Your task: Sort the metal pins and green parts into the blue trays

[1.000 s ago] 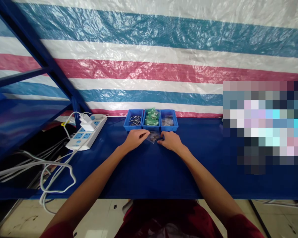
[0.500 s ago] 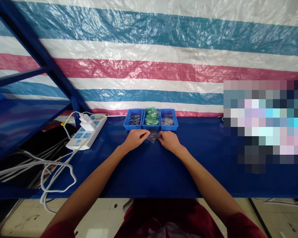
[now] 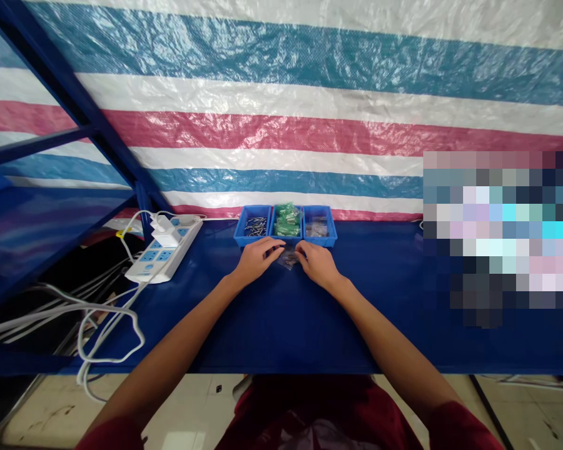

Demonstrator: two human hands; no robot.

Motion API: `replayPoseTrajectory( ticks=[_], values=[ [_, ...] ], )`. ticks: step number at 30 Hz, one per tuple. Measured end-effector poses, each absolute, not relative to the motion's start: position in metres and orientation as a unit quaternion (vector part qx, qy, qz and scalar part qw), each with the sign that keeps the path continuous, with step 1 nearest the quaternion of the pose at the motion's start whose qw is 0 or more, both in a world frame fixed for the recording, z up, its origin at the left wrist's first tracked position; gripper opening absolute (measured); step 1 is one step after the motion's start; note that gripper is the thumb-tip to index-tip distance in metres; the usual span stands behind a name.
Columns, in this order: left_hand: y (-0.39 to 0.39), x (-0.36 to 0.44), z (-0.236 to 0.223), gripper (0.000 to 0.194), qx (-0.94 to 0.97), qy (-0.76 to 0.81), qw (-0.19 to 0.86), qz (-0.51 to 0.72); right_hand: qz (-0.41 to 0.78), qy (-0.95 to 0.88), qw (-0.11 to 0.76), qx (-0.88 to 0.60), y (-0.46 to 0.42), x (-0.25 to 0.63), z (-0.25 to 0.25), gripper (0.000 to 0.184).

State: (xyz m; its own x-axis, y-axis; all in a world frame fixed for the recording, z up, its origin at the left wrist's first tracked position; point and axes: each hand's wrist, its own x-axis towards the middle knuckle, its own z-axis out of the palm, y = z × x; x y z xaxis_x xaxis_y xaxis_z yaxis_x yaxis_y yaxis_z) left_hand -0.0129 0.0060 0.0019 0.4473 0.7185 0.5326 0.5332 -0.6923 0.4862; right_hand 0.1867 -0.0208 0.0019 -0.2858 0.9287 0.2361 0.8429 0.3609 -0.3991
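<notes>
A small clear plastic bag (image 3: 288, 258) with dark bits in it lies on the blue table between my hands. My left hand (image 3: 258, 259) is at its left edge, thumb and fingers apart, their tips beside the upper part of the bag. From the other side my right hand (image 3: 318, 262) reaches over the bag's right edge with its fingers parted; whether they touch it is hard to tell. Just behind are three blue bins: the left bin (image 3: 238, 232) has metal screws (image 3: 256, 226), the middle one green packets (image 3: 287, 220), the right one clear bags (image 3: 316, 226).
A white power strip (image 3: 164, 250) with plugs and white cables (image 3: 107, 312) lies at the left of the blue table (image 3: 286, 325). A blue metal frame (image 3: 94, 125) rises there. Striped plastic sheeting (image 3: 281, 131) hangs behind. The right side is pixelated.
The fingers of both hands have spread from their pinch at the bag's edges. My right fingertips have shifted slightly left over the bag, which stays nearly in place.
</notes>
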Motion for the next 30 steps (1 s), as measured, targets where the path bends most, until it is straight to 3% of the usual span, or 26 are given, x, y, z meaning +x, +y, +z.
replayPoseTrajectory(
  ticks=[15,30],
  values=[
    [0.007,-0.014,0.0,0.029,0.845,0.35,0.136,0.381,0.173,-0.797,0.325,-0.479,-0.02,0.184,-0.008,0.02],
    [0.005,-0.013,0.004,0.031,0.855,0.328,0.144,0.374,0.231,-0.772,0.36,-0.47,-0.019,0.183,-0.01,0.022]
  ],
)
